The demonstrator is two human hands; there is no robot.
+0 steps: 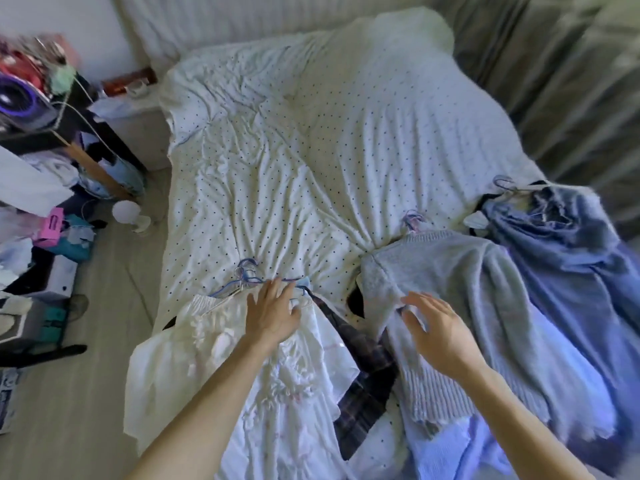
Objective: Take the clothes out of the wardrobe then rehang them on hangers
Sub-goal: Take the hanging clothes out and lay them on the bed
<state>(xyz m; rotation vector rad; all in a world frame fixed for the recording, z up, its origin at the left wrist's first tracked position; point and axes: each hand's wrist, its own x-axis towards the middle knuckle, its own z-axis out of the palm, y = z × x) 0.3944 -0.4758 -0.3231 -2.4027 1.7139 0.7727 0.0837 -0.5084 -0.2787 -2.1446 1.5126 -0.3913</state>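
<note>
On the bed (311, 150), hangered clothes (467, 271).

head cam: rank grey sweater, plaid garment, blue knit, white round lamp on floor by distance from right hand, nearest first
1. grey sweater, directly under the right hand.
2. plaid garment, just to its left.
3. blue knit, further right on the bed.
4. white round lamp, far left on the floor.

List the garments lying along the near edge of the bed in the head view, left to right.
White garment → dark plaid garment → grey knit sweater → blue denim garment.
</note>
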